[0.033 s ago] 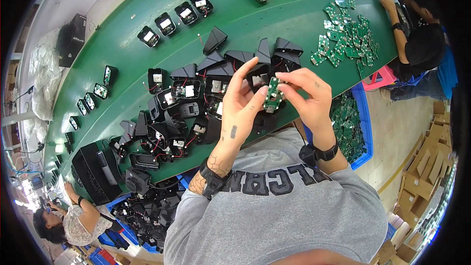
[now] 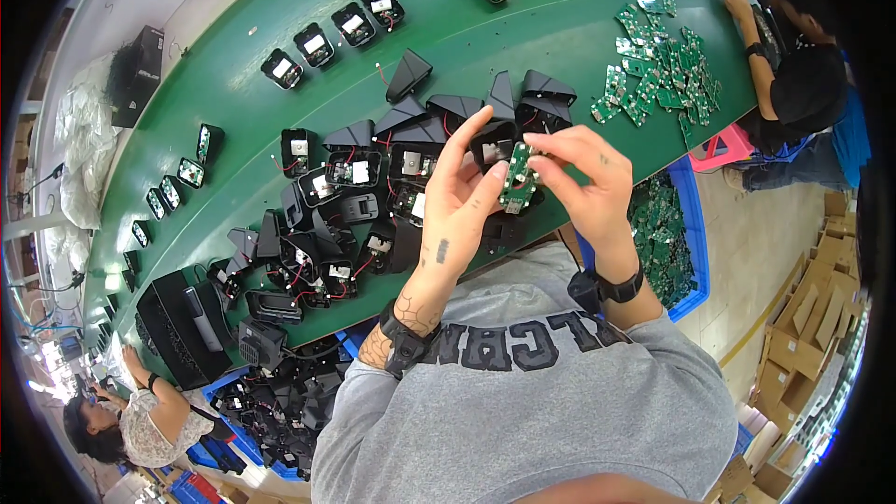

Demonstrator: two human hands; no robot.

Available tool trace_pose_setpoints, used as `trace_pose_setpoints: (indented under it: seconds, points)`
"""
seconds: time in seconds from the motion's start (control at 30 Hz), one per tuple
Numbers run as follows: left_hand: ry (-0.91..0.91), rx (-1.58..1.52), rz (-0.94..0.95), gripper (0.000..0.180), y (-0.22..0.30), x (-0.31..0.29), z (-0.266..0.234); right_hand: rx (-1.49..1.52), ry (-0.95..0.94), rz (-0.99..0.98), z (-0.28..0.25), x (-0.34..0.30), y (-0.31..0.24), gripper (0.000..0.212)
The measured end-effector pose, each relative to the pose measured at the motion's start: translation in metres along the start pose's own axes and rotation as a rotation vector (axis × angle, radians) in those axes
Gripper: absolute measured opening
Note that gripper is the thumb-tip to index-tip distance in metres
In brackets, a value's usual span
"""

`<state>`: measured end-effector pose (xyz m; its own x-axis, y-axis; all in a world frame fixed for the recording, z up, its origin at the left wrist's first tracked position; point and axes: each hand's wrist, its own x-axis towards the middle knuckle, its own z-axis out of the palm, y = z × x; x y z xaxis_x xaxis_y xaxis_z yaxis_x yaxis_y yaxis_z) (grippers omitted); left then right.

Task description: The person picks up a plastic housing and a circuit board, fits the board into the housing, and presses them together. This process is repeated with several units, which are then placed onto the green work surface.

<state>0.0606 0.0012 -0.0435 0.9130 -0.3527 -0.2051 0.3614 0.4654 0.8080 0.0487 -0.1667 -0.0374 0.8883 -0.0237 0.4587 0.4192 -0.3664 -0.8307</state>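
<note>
A small green circuit board (image 2: 516, 185) is held up over the near edge of the table. My left hand (image 2: 459, 201) pinches its left side with the thumb, the index finger pointing upward. On the other side, my right hand (image 2: 590, 179) is closed, thumb and fingertips at the board's upper right edge. Behind the board sits an open black housing (image 2: 489, 147) with a pale block inside; whether the left fingers touch it is hidden. Left of my hands lies a heap of black housings, among them one open housing (image 2: 353, 170) with red wires.
Loose green boards (image 2: 653, 75) cover the table's right side. A blue bin (image 2: 698, 294) of boards stands beside me at right; another bin (image 2: 245, 443) holds black parts at lower left. Open housings (image 2: 315, 45) line the far side. Co-workers sit at right and lower left.
The board and the fingertips around it have shifted very slightly, with a small tilt of the board. Both hands keep their grip.
</note>
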Motion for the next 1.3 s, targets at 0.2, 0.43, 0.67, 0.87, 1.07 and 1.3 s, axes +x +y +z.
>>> trace_pose_setpoints:
  seconds: [0.2,0.43,0.67,0.87,1.07,1.3]
  points:
    - [-0.208,0.074,-0.042,0.082,0.006,-0.008,0.002,-0.196,-0.104,-0.217,-0.009,0.016,0.006,0.029]
    - [-0.148,0.162,0.049,0.075,-0.002,-0.01,0.004,0.015,-0.115,0.021,0.005,0.006,0.003,0.042]
    - [-0.165,0.385,0.177,0.059,-0.003,-0.01,0.005,0.458,-0.145,0.501,0.014,-0.009,0.005,0.058]
    - [-0.02,0.117,0.121,0.054,0.001,-0.009,0.007,0.561,-0.083,0.428,0.014,-0.006,0.003,0.052]
    - [0.072,0.32,0.347,0.052,-0.008,-0.001,-0.007,0.012,-0.019,0.015,0.021,-0.014,-0.003,0.03]
    - [0.164,0.79,0.466,0.057,-0.013,-0.001,-0.004,0.207,0.061,0.119,0.034,-0.011,0.007,0.013]
